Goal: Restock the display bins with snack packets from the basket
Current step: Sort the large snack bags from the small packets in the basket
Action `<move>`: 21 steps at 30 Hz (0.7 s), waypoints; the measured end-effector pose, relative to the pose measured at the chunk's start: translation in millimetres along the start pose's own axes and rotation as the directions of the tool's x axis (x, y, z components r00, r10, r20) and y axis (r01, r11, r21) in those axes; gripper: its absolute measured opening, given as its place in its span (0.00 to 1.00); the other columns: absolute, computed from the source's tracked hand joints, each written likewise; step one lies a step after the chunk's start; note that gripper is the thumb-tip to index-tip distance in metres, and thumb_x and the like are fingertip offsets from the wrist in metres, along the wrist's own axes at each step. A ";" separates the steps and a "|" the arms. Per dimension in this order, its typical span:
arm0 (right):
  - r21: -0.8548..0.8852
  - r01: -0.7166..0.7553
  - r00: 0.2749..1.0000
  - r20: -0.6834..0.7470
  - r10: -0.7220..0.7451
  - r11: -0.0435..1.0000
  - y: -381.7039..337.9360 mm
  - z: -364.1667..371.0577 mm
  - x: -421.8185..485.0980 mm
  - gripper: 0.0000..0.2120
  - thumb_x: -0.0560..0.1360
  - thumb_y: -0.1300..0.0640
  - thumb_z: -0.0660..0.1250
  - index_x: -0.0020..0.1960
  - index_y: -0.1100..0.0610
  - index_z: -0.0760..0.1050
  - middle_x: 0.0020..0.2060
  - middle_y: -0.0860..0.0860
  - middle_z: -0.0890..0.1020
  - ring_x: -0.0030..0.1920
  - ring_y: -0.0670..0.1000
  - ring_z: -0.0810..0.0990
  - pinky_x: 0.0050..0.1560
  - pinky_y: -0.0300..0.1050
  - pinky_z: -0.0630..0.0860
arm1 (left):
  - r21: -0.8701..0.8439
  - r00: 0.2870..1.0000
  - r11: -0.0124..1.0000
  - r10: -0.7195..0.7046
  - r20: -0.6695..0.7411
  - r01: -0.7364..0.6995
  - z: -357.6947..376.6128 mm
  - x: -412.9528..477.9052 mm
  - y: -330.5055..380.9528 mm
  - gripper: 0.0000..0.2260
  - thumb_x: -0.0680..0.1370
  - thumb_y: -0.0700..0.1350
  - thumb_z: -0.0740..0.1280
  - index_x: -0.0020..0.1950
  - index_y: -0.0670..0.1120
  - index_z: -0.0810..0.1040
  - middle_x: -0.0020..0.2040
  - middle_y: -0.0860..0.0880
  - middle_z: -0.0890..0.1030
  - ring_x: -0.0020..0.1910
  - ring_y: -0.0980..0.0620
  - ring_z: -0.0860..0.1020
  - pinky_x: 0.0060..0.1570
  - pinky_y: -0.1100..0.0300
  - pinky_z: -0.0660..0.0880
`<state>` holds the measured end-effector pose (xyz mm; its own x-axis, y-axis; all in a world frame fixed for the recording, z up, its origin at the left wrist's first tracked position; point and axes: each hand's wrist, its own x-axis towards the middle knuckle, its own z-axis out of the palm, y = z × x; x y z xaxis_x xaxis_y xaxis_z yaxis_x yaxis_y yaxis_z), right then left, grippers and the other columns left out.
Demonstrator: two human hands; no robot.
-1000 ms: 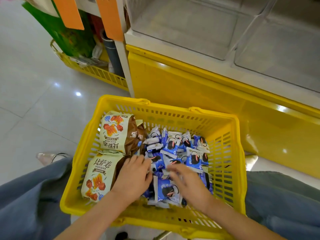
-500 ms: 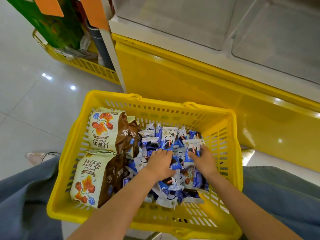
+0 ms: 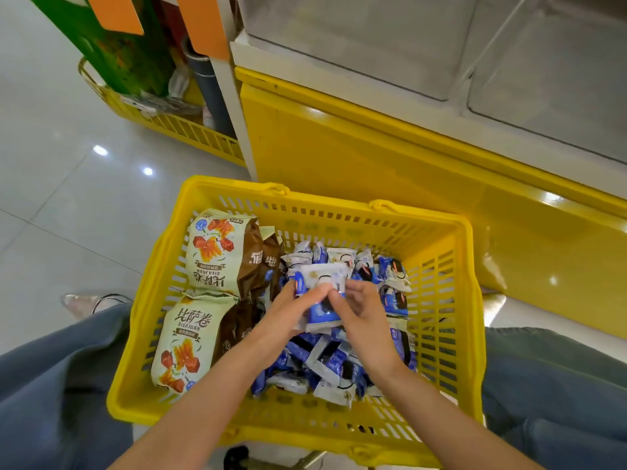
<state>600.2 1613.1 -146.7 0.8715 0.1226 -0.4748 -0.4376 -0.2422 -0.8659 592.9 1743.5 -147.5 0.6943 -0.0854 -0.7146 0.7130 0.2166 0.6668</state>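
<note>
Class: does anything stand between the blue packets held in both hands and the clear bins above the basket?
Nothing visible does. The left hand and right hand hold the blue packets above the basket; only open air lies between them and the clear bins beyond its rim.

Surroundings, as seen:
- Floor (image 3: 61, 205): pale glossy tiles with two bright light spots (image 3: 100, 150).
- Second yellow basket (image 3: 190, 134): far left, on the floor, slatted wall.
- Green bag (image 3: 125, 59): stands in that basket, with crumpled wrapping below it.
- Orange tags (image 3: 117, 11): two, hanging at the top edge.
- Grey tube (image 3: 208, 89): upright, just beside the white post (image 3: 234, 106).
- Yellow base panel (image 3: 356, 157): glossy, right of the post.
- Blue trouser legs (image 3: 51, 401): one at each lower corner.
- Pale pointed shoe (image 3: 84, 303): beside the left leg.
</note>
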 end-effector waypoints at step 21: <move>-0.805 -0.222 0.973 -0.148 0.176 0.550 68.6 -72.3 17.4 0.12 0.77 0.65 0.62 0.60 0.62 0.74 0.58 0.59 0.77 0.52 0.57 0.78 0.53 0.49 0.76 | 0.777 0.941 0.622 0.313 -0.129 -0.100 -34.3 -7.2 -34.1 0.28 0.77 0.48 0.66 0.73 0.46 0.57 0.68 0.47 0.63 0.67 0.51 0.64 0.64 0.61 0.64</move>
<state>601.3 1529.0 -203.0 0.8039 -0.0660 -0.5912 -0.2561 -0.9354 -0.2438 560.2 1770.1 -172.4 0.8638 0.1133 -0.4910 0.4498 -0.6124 0.6501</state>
